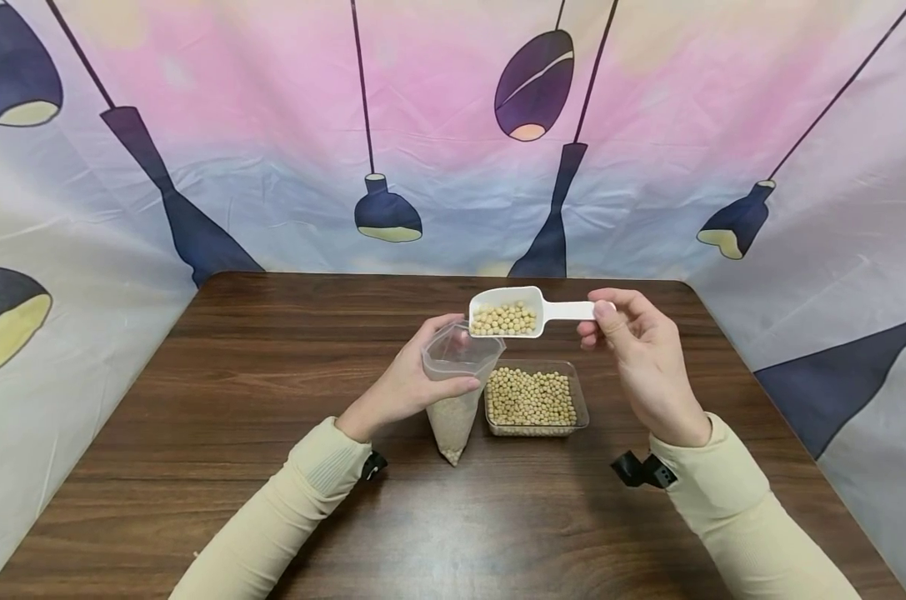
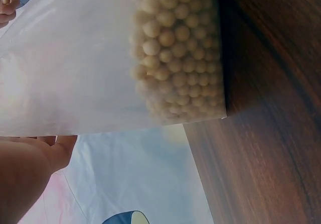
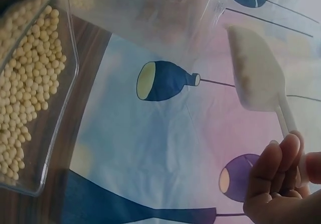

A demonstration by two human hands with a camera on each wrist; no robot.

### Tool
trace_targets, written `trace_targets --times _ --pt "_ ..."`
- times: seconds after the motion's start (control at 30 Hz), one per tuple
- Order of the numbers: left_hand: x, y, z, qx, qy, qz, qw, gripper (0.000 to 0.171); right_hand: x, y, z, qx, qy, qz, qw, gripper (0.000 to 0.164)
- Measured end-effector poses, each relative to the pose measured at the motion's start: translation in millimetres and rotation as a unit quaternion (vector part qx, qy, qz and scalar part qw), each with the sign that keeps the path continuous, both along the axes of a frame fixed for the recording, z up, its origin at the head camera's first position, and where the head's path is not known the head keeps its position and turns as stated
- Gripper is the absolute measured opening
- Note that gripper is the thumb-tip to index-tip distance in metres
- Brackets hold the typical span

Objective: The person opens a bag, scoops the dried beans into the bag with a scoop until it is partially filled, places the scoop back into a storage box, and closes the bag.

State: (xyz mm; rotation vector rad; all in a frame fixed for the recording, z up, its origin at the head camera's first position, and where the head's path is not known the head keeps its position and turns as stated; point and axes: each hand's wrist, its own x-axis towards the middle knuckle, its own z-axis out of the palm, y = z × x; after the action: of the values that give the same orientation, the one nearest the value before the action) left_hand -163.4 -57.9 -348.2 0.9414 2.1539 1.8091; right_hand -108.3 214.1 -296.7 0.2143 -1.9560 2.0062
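A clear plastic bag [image 1: 453, 417] with soybeans in its lower part stands upright, gripped near its open mouth by my left hand [image 1: 415, 379]. In the left wrist view the soybeans [image 2: 180, 53] show through the bag's wall, filling its bottom end. My right hand [image 1: 651, 362] pinches the handle of a white scoop [image 1: 568, 311] between thumb and fingers. Soybeans [image 1: 505, 319] lie in the scoop, which is held level, its front edge at the bag's rim. From the right wrist view only the scoop's underside [image 3: 258, 73] shows.
Just right of the bag, a clear plastic box [image 1: 537, 430] of soybeans sits on the dark wooden table [image 1: 272, 375]. Behind the table hangs a cloth [image 1: 453, 108] printed with lamps. Dark wrist cameras [image 1: 643, 471] sit at the cuffs.
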Motion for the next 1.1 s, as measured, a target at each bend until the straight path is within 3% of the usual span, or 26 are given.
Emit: trace_targets --times 0.3,0.57,0.87,1.0,1.1 --pt "0.2 0.0 0.5 -0.017 -0.006 0.011 0.9998 0.075 3.7 -3.8 4.8 0.047 0.042 -0.034 0.997 0.021" --pt "-15.1 0.3 -25.5 -0.025 -0.003 0.018 0.9995 0.081 7.1 -4.9 5.1 0.098 0.102 -0.048 0.989 0.02" --pt "-16.4 -0.8 -28.7 -0.007 0.004 0.007 0.9999 0.077 10.0 -10.4 6.6 0.133 0.163 -0.061 0.976 0.018" --pt "-16.9 -0.6 -29.9 -0.005 0.005 0.004 1.0 0.077 11.7 -12.8 6.2 0.165 0.181 -0.08 0.966 0.017" --pt "-16.5 -0.1 -30.6 0.001 0.019 0.002 0.9998 0.077 13.0 -11.3 6.4 0.208 0.205 -0.12 0.949 0.017"
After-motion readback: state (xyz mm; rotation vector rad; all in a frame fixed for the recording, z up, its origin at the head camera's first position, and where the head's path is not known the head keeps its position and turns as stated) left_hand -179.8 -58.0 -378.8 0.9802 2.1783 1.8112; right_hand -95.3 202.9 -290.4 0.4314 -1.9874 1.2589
